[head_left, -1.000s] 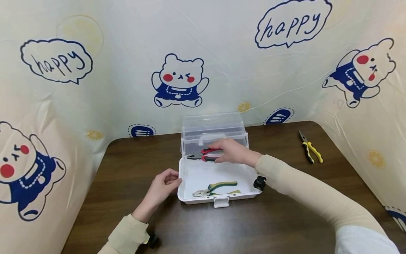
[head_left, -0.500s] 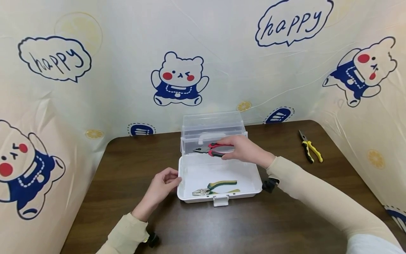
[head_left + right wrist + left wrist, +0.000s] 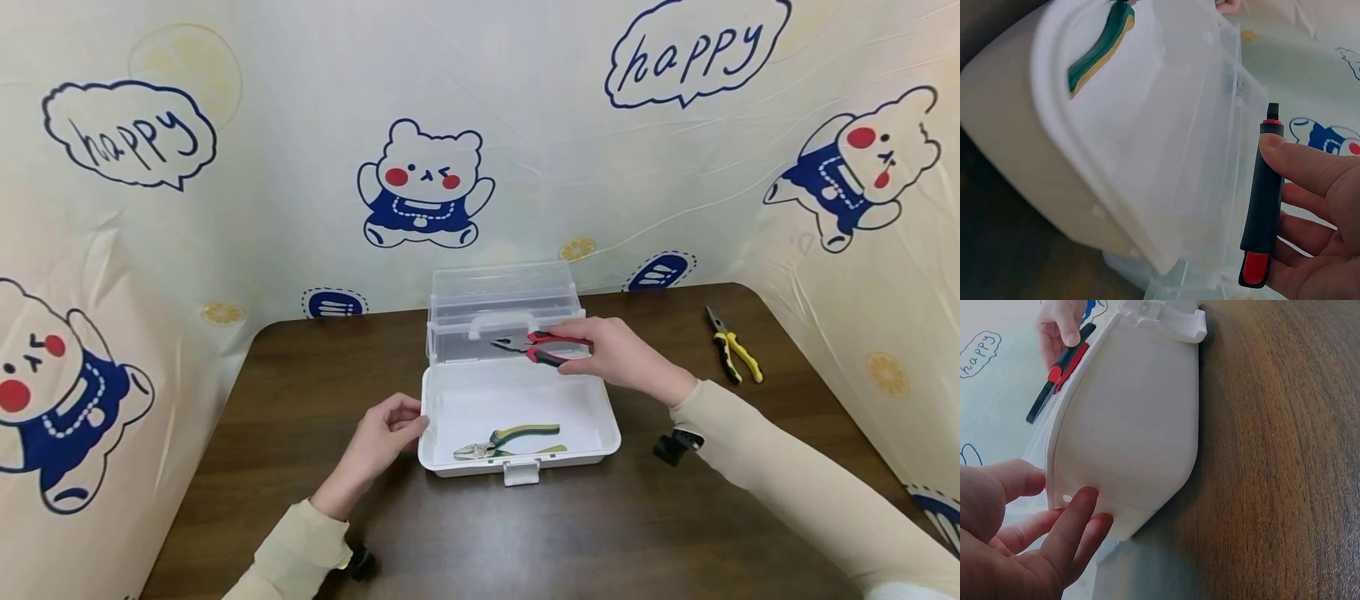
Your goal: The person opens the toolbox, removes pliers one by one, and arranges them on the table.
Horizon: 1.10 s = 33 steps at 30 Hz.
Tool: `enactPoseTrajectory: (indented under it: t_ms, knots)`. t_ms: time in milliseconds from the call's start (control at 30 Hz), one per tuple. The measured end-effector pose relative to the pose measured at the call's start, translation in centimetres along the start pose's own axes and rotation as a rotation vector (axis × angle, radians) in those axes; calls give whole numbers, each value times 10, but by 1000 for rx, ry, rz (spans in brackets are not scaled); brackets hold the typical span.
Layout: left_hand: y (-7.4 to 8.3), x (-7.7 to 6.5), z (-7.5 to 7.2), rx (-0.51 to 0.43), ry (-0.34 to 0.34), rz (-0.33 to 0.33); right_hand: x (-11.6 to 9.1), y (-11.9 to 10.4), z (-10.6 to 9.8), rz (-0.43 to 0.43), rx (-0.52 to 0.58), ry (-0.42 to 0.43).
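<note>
A white toolbox (image 3: 472,400) stands with its clear lid (image 3: 502,292) tipped back. My left hand (image 3: 382,433) grips the box's left rim, thumb at the edge and fingers against the outer wall, as the left wrist view shows. Over the back right of the box, my right hand (image 3: 630,358) holds red-and-black pliers (image 3: 549,357) by the handles, with the nose pointing left. In the right wrist view, thumb and fingers close round the pliers' handle (image 3: 1263,194). Green-and-yellow pliers (image 3: 527,431) lie inside along the box's front wall.
Yellow-and-black long-nose pliers (image 3: 731,350) lie on the brown table (image 3: 660,533) at the far right. A white latch (image 3: 521,473) hangs at the box front. Behind the table hangs a printed curtain (image 3: 300,192).
My right hand has carried the red-and-black pliers to the right and slightly back, up from over the middle of the box. The left hand stays at the left rim.
</note>
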<state>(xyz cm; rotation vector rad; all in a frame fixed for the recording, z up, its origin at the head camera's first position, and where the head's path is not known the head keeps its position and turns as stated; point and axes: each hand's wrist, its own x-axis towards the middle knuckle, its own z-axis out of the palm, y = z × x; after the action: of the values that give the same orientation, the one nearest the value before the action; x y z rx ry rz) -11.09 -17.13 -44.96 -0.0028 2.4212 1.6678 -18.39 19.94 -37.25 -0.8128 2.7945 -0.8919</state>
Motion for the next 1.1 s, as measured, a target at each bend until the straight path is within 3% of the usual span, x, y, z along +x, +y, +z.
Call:
enactPoseTrajectory:
  t_ms: [467,833,1100]
  knots:
    - [0,-1,0,-8,-3,-1,-43,24,-23,138,-30,69]
    - [3,-1,0,-9,-2,1,-79,49,-29,261,-69,124]
    - [2,-1,0,-2,-7,-3,-95,71,-24,350,-82,175]
